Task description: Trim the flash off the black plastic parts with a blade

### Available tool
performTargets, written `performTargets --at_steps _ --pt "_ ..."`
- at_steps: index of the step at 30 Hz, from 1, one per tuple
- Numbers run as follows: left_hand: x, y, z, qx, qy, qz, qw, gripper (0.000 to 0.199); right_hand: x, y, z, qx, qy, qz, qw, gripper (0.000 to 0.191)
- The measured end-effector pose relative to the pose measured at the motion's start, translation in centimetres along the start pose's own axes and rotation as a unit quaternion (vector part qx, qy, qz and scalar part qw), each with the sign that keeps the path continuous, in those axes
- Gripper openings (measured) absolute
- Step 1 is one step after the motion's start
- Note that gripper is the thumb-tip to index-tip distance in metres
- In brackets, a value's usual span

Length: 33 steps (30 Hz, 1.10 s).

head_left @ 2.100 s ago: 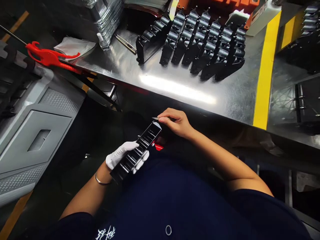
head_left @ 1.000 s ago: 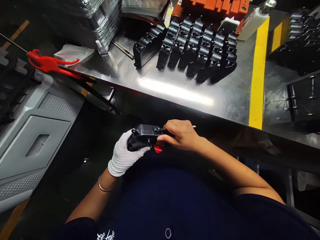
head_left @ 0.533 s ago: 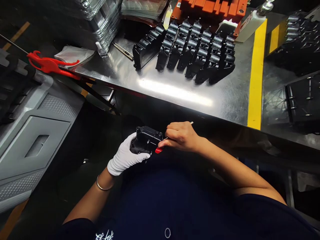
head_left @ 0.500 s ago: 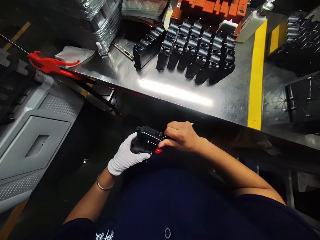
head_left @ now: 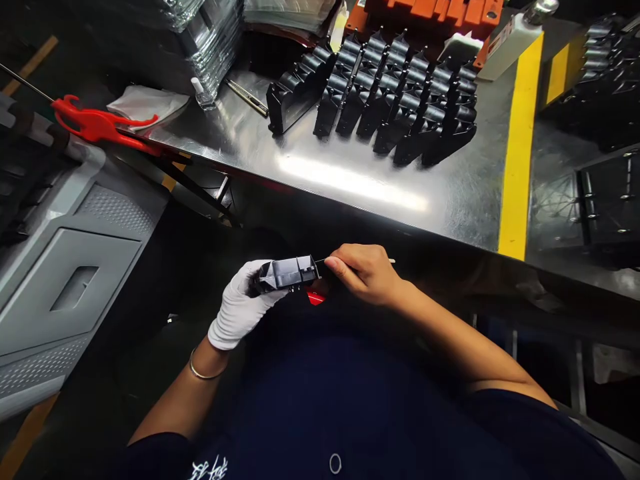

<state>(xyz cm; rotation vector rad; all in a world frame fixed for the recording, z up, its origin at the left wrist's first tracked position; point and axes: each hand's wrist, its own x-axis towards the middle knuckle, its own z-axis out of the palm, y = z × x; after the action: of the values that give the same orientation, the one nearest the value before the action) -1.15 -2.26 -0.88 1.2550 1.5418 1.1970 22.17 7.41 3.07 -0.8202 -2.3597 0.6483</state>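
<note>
My left hand [head_left: 241, 308], in a white glove, is closed around one end of a black molded plastic part [head_left: 287, 272]. The part is held in the air in front of my body, its ribbed, stepped side facing up. My bare right hand [head_left: 367, 272] pinches a thin tool [head_left: 321, 261]; its slim tip reaches the right end of the part, and a pale end pokes out behind the hand. Most of the tool is hidden by my fingers. A small red patch [head_left: 315, 297] shows just below the part's right end; what it belongs to I cannot tell.
On the metal table [head_left: 350, 180] stands a row of similar black parts [head_left: 390, 93], with an orange block [head_left: 435, 17] behind. A utility knife [head_left: 247, 98], a white bottle [head_left: 507, 43] and a red air gun [head_left: 95, 123] lie around. A grey crate [head_left: 95, 267] stands left.
My left hand has turned the black part, so its ribbed side now faces up. My right hand has shifted slightly right, with its fingers farther from the part.
</note>
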Motion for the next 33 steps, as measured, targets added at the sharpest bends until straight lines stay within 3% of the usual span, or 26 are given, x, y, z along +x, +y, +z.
performTargets --at_steps 8,12,15,17,20,22,24,29,33 --pt "-0.3 1.4 -1.1 0.064 -0.094 0.121 0.986 0.038 0.0 0.8 0.7 -0.004 -0.077 0.046 0.996 0.052" --pt "0.1 2.3 -1.3 0.069 -0.125 0.216 0.966 0.036 -0.2 1.0 0.3 0.108 -0.141 0.064 0.982 0.061" --pt "0.6 2.5 -1.5 0.074 -0.126 0.249 0.957 0.036 -0.4 0.6 -0.6 0.183 -0.186 0.027 0.965 0.061" --pt "0.7 2.3 -1.6 0.071 -0.128 0.214 0.966 0.034 -0.4 0.3 -1.0 0.208 -0.195 -0.007 0.958 0.060" --pt "0.8 1.7 -1.5 0.009 -0.138 0.056 0.989 0.038 0.0 0.0 -1.2 0.195 -0.148 -0.055 0.968 0.057" --pt "0.8 1.2 -1.4 -0.054 -0.157 -0.053 0.985 0.052 0.4 0.0 -1.0 0.150 -0.094 -0.092 0.980 0.056" --pt "0.9 0.9 -1.4 -0.089 -0.182 -0.120 0.972 0.065 0.9 0.0 -0.8 0.101 -0.065 -0.126 0.985 0.060" --pt "1.1 0.5 -1.3 -0.090 -0.233 -0.156 0.956 0.075 1.5 0.0 -0.4 0.036 -0.104 -0.170 0.979 0.067" --pt "0.9 0.3 -1.0 -0.106 -0.226 -0.159 0.955 0.075 1.5 -0.2 -0.1 0.005 -0.038 -0.184 0.982 0.064"
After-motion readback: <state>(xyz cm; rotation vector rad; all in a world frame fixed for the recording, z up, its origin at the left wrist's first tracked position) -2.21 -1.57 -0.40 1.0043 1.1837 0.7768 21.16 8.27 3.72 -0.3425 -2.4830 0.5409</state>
